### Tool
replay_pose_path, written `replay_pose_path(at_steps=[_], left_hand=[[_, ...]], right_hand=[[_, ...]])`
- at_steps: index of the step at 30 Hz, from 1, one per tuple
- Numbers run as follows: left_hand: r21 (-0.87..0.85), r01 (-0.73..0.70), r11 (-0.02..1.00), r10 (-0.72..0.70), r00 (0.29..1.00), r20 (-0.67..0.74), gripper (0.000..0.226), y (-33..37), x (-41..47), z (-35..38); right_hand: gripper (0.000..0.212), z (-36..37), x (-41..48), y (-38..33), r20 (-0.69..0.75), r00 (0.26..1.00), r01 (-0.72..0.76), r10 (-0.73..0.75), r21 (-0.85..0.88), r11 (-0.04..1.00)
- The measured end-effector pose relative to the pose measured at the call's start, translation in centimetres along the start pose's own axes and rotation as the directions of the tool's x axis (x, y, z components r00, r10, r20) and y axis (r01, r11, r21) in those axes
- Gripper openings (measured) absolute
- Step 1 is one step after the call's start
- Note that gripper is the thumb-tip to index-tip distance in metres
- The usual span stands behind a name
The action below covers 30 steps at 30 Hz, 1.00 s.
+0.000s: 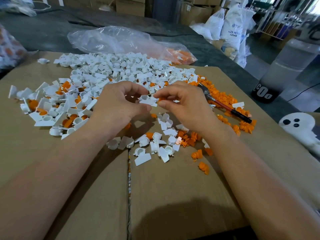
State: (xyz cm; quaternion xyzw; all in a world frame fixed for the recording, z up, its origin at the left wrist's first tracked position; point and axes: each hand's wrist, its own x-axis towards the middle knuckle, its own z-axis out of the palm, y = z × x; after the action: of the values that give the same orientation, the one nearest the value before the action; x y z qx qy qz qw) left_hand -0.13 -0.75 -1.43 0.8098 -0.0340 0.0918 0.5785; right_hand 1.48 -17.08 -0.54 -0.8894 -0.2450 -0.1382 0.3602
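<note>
Left hand point(119, 103) pinches white plastic cap point(146, 99); right hand point(181, 101) pinches orange plug point(161, 99) beside it, above cardboard-covered desk point(173, 187).

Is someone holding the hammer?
No, the hammer lies loose on the cardboard among orange pieces, past the right hand.

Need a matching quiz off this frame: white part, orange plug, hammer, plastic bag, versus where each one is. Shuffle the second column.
Things
1. white part
2. orange plug
3. hammer
4. plastic bag

Places
a. lying on loose orange pieces, right of both hands
b. pinched by the right hand
c. beyond the white pile, at the back
d. held by the left hand

Pairs: 1-d, 2-b, 3-a, 4-c
</note>
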Motion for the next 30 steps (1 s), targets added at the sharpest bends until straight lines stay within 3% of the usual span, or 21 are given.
replay_pose_path(at_steps=[3,10,14,30], left_hand=[[-0.010,-0.002,1.000,0.002,1.000,0.030,0.033,0.0,-0.1,-0.1],[-0.079,0.031,0.996,-0.024,0.996,0.081,0.028,0.0,-0.2,0.1],[-0.082,0.046,0.996,-0.039,0.996,0.080,0.028,0.1,-0.1,0.0],[-0.300,0.132,0.945,-0.093,0.986,0.142,0.035,0.9,-0.5,0.3]], right_hand=[[0.012,0.0,-0.1,-0.1,-0.015,0.999,-0.030,0.031,0.063,0.998],[0.022,-0.2,-0.2,-0.9,-0.110,0.993,-0.021,0.046,0.224,0.974],[0.023,0.1,-0.3,-1.2,-0.053,0.995,-0.062,0.088,0.375,0.925],[0.022,0.4,-0.3,-1.2,-0.077,0.988,-0.112,0.130,0.210,0.971]])
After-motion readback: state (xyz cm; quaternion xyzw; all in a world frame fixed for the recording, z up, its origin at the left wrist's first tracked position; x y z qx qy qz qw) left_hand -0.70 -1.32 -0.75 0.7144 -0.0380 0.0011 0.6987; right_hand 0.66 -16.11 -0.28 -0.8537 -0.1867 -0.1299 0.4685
